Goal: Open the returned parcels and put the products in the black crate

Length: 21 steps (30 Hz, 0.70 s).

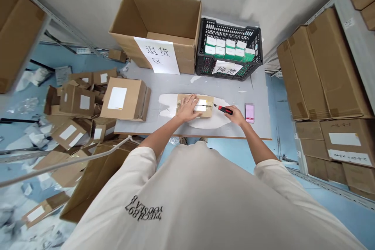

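Observation:
A small taped cardboard box (208, 111) with a white label lies on a worn white patch of the table. My left hand (188, 108) rests on top of its left part, fingers spread and lying flat, hiding some of the label. In my right hand (236, 115) is a red and black utility knife (225, 109), its blade out and pointing left. The blade tip is close to the box's right end; whether it touches, I cannot tell. To the right of that hand lies a phone (250, 113) with a lit pink screen.
Behind stand a large open carton (181, 55) and a black plastic crate (228, 73) of white and green boxes. A labelled carton (129, 99) sits at the table's left. Discarded boxes (77, 99) cover the floor there; stacked cartons (331, 66) line the right.

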{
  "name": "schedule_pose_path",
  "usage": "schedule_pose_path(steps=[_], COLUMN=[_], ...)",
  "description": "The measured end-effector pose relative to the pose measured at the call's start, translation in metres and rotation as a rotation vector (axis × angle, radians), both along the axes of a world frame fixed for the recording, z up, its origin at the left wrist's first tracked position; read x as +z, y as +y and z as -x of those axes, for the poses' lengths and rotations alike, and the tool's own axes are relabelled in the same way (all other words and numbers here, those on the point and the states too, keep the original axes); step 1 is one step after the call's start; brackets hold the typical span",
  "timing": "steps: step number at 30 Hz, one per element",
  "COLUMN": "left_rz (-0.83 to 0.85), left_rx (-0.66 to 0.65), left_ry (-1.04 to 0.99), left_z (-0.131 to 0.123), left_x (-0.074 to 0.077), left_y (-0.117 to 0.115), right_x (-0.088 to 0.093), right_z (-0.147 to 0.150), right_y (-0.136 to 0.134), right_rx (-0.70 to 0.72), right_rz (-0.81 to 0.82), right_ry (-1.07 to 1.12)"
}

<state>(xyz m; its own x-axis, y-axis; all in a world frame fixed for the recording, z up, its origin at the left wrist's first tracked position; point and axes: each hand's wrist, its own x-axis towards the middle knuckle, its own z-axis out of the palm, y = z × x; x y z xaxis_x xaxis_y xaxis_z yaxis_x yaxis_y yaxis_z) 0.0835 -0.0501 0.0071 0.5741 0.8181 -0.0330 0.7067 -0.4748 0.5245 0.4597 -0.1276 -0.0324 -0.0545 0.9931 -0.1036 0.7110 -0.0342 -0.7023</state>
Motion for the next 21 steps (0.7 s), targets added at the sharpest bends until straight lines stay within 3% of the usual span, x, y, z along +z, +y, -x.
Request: schedule_pose_path(steps=[5,9,12,15,21], left_rz=[-0.015,0.055,0.173,0.216,0.271], left_rx=[0.059,0.139,0.179,0.195,0.218], left_ry=[0.091,0.092,0.026,-0.036,-0.088], left_z=[0.062,0.085,0.086,0.078,0.05], left_x=[0.001,-0.012,-0.024,-0.03,-0.021], left_y=[-0.002,-0.008,-0.009,-0.006,0.012], right_x=[-0.016,-0.02,-0.016,-0.009,0.006], right_z=[0.044,0.064,0.073,0.082,0.068], right_y=[0.015,0.014,0.007,0.005,0.004], right_rx=[-0.155,-0.268,-0.313,-0.307,-0.362], right_rz=[0.02,0.123,0.209,0.191,0.067], right_ry=[0.251,0.408,0.542,0.587,0.48])
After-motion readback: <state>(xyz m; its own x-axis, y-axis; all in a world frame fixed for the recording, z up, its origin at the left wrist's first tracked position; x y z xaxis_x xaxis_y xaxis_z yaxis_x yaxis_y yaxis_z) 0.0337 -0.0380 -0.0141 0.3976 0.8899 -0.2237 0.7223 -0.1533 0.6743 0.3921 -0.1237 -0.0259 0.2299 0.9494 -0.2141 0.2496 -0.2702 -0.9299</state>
